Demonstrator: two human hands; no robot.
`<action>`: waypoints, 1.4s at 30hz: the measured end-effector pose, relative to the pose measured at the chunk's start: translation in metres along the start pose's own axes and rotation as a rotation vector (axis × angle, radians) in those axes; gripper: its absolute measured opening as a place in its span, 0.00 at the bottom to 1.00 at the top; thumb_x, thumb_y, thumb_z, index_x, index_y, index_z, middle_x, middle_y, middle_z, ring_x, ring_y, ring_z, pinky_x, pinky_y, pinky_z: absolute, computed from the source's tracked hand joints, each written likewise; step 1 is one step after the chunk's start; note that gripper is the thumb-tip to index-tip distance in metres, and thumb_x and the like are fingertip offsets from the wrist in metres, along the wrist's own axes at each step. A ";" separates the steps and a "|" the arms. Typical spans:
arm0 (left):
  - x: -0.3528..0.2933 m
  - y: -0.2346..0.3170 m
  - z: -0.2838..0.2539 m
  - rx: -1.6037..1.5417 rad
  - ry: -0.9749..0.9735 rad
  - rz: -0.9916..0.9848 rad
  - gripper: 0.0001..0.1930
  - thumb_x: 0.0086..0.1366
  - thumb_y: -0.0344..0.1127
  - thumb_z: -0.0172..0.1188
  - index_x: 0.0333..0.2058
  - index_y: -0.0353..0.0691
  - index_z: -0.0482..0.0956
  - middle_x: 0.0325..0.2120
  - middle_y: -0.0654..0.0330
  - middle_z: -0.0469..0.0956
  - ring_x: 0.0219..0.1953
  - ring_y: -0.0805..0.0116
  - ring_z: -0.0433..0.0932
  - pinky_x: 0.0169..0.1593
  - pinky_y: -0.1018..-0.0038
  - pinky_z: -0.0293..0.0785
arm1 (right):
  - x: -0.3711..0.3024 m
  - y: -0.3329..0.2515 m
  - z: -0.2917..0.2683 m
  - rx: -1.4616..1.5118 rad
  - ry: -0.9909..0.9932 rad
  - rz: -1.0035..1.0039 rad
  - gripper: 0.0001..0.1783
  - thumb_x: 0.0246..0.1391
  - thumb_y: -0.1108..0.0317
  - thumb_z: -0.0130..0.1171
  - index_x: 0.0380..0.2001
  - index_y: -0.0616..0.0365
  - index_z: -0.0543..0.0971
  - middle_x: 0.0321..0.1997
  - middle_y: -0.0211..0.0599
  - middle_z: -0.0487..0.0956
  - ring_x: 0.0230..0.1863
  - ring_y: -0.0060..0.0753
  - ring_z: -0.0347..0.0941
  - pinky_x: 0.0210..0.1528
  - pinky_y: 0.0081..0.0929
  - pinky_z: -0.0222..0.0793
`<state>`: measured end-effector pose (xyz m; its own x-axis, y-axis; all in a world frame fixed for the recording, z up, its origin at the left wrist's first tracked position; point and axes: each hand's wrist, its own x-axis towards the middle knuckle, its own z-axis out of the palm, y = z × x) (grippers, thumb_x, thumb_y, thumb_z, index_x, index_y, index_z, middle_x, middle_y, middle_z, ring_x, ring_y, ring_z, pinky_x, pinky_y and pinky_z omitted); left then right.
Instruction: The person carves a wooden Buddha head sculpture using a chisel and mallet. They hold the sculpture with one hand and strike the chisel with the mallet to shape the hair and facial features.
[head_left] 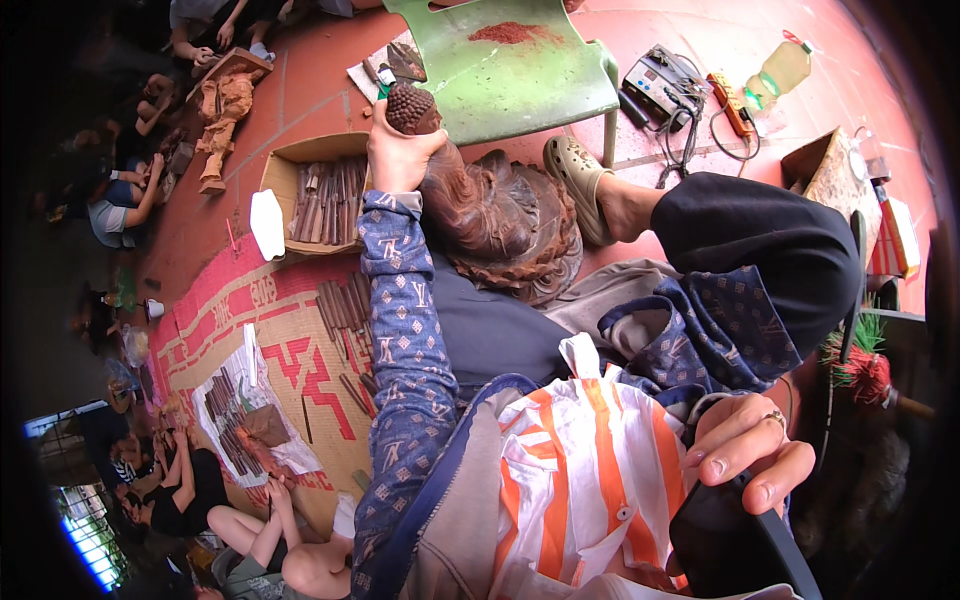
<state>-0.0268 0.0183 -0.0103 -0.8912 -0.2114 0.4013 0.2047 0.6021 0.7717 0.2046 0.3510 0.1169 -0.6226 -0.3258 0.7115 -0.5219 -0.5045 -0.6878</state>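
A dark brown carved wooden statue (490,215) with a knobbed-hair head leans across my lap, its wide base toward me. My left hand (397,152) is closed round the back of its head and neck, with the thumb lying across the neck. A small green and white item (385,82) shows just beyond these fingers; whether they touch it I cannot tell. At the lower right, my right hand (752,452) grips a flat black device (735,545) that looks like a phone, fingers bent over its upper edge. Its screen cannot be made out.
A green plastic chair (530,85) with reddish dust stands ahead. Left of the statue is a cardboard box (285,160) of carving chisels; more chisels (235,425) lie on cardboard. A control box (665,85) with cables and a bottle (780,72) are far right. Other people sit at left.
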 end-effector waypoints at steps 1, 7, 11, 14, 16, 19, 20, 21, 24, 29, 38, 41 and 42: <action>0.001 0.000 -0.001 -0.001 0.009 0.007 0.29 0.37 0.35 0.69 0.41 0.35 0.69 0.33 0.51 0.78 0.36 0.61 0.79 0.42 0.69 0.74 | 0.000 0.001 -0.002 0.006 -0.015 -0.008 0.18 0.56 0.54 0.52 0.45 0.51 0.70 0.44 0.51 0.74 0.37 0.39 0.75 0.27 0.18 0.71; 0.000 0.002 -0.003 -0.032 -0.015 -0.035 0.30 0.37 0.35 0.70 0.41 0.36 0.69 0.33 0.52 0.78 0.36 0.61 0.79 0.42 0.69 0.74 | 0.005 0.004 -0.006 0.050 -0.058 -0.015 0.18 0.56 0.54 0.51 0.45 0.51 0.70 0.45 0.52 0.73 0.37 0.41 0.75 0.28 0.20 0.72; 0.000 0.003 -0.001 -0.050 0.002 -0.024 0.29 0.36 0.34 0.69 0.40 0.38 0.69 0.32 0.53 0.78 0.35 0.61 0.79 0.41 0.69 0.74 | 0.008 0.005 -0.007 0.060 -0.056 0.006 0.18 0.56 0.54 0.51 0.45 0.51 0.70 0.44 0.52 0.73 0.37 0.41 0.75 0.29 0.20 0.72; -0.001 0.001 -0.003 -0.013 0.017 -0.021 0.29 0.36 0.36 0.69 0.40 0.39 0.69 0.32 0.51 0.78 0.35 0.58 0.79 0.41 0.67 0.74 | 0.008 0.009 -0.008 0.057 -0.057 0.002 0.17 0.56 0.54 0.51 0.44 0.51 0.70 0.44 0.52 0.73 0.37 0.41 0.75 0.29 0.21 0.72; -0.001 0.005 -0.001 0.003 0.028 -0.025 0.29 0.36 0.36 0.68 0.41 0.39 0.69 0.32 0.51 0.78 0.35 0.56 0.78 0.41 0.66 0.73 | 0.010 0.009 -0.010 0.067 -0.060 0.005 0.18 0.56 0.53 0.51 0.44 0.51 0.70 0.44 0.52 0.73 0.37 0.41 0.75 0.30 0.21 0.72; -0.002 0.012 0.000 0.038 0.054 -0.038 0.30 0.35 0.36 0.68 0.41 0.39 0.69 0.31 0.50 0.78 0.35 0.55 0.78 0.41 0.66 0.73 | 0.010 0.009 -0.013 0.067 -0.075 0.012 0.18 0.56 0.53 0.51 0.45 0.51 0.69 0.44 0.52 0.73 0.37 0.41 0.75 0.30 0.21 0.72; -0.002 0.015 0.000 0.064 0.063 -0.042 0.30 0.35 0.36 0.68 0.41 0.39 0.69 0.31 0.50 0.78 0.35 0.55 0.78 0.41 0.66 0.73 | 0.009 0.010 -0.015 0.064 -0.081 0.015 0.18 0.56 0.53 0.51 0.45 0.51 0.69 0.44 0.52 0.73 0.37 0.41 0.75 0.30 0.21 0.72; -0.003 0.017 0.000 0.093 0.071 -0.049 0.30 0.35 0.36 0.68 0.40 0.39 0.69 0.31 0.50 0.78 0.35 0.56 0.79 0.41 0.66 0.73 | 0.008 0.010 -0.016 0.071 -0.082 0.013 0.18 0.57 0.53 0.50 0.45 0.51 0.69 0.44 0.52 0.73 0.37 0.41 0.75 0.30 0.21 0.72; -0.002 0.024 -0.002 0.075 0.079 -0.060 0.29 0.34 0.37 0.68 0.39 0.38 0.70 0.31 0.50 0.78 0.35 0.55 0.78 0.41 0.66 0.73 | 0.005 0.013 -0.016 0.092 -0.071 0.014 0.17 0.57 0.54 0.50 0.45 0.51 0.69 0.44 0.52 0.73 0.37 0.41 0.75 0.30 0.22 0.73; 0.000 0.021 0.000 0.124 0.085 -0.114 0.30 0.32 0.38 0.69 0.39 0.38 0.70 0.31 0.50 0.78 0.35 0.54 0.78 0.42 0.66 0.73 | 0.006 0.015 -0.017 0.108 -0.057 -0.005 0.17 0.57 0.54 0.50 0.45 0.50 0.69 0.44 0.52 0.73 0.36 0.41 0.75 0.28 0.23 0.73; 0.005 0.018 -0.002 0.130 0.087 -0.167 0.30 0.30 0.38 0.70 0.37 0.39 0.72 0.31 0.53 0.79 0.34 0.57 0.79 0.42 0.67 0.74 | 0.007 0.013 -0.014 0.116 -0.043 -0.023 0.17 0.56 0.55 0.51 0.45 0.50 0.69 0.44 0.52 0.74 0.36 0.41 0.75 0.29 0.22 0.73; 0.010 0.006 -0.006 0.044 0.057 -0.162 0.26 0.31 0.35 0.70 0.34 0.38 0.73 0.30 0.55 0.79 0.33 0.62 0.79 0.40 0.70 0.74 | 0.004 0.014 -0.015 0.103 -0.018 -0.026 0.17 0.56 0.55 0.51 0.45 0.50 0.69 0.44 0.51 0.74 0.36 0.40 0.75 0.29 0.22 0.73; 0.012 0.003 -0.004 0.026 0.061 -0.143 0.26 0.31 0.35 0.70 0.34 0.38 0.73 0.29 0.55 0.79 0.32 0.62 0.79 0.40 0.70 0.74 | 0.003 0.014 -0.017 0.116 -0.026 -0.022 0.17 0.56 0.54 0.51 0.45 0.50 0.69 0.44 0.51 0.74 0.36 0.40 0.75 0.29 0.22 0.73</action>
<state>-0.0351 0.0144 -0.0006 -0.8842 -0.3423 0.3178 0.0660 0.5820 0.8105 0.1852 0.3564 0.1073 -0.5959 -0.3332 0.7307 -0.4635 -0.6003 -0.6517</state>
